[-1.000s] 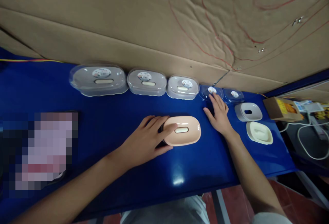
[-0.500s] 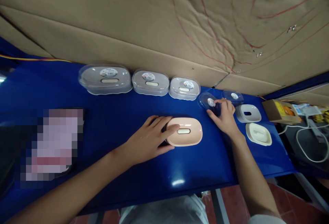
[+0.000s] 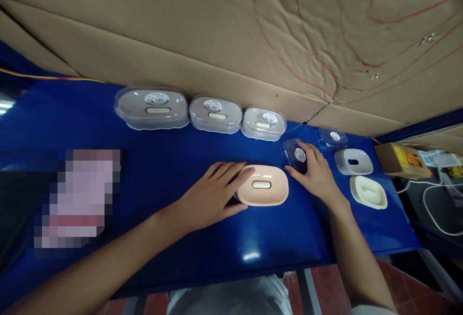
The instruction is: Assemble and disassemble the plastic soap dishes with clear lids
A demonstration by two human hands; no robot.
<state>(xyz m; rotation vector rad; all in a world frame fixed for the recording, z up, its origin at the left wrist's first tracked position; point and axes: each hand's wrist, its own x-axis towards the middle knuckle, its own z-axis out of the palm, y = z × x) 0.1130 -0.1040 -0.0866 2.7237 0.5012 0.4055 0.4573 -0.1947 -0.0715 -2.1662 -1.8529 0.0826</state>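
A peach oval box [image 3: 271, 194] with a cream slot piece in its top sits on the blue table. My left hand [image 3: 213, 192] grips its left end, thumb and fingers around it. My right hand [image 3: 314, 170] has its thumb and fingers round a clear lid [image 3: 293, 153] with a round label, which looks tilted. Behind stand three lidded boxes in a row: a large one [image 3: 135, 115], a middle one [image 3: 202, 117] and a smaller one [image 3: 253, 129]. Right of my right hand lie a white box [image 3: 363, 163] with a dark slot and a cream tray [image 3: 378, 197].
Another clear lid [image 3: 325, 136] lies at the back right. At the right end stands a cardboard box [image 3: 387, 158] beside white cables [image 3: 430, 218]. A blurred flat object [image 3: 81, 189] lies on the left. Brown cardboard [image 3: 162, 25] walls the table's rear edge.
My right hand has tilted the clear lid and turned it slightly. My left hand keeps its hold on the peach box. The view has shifted slightly.
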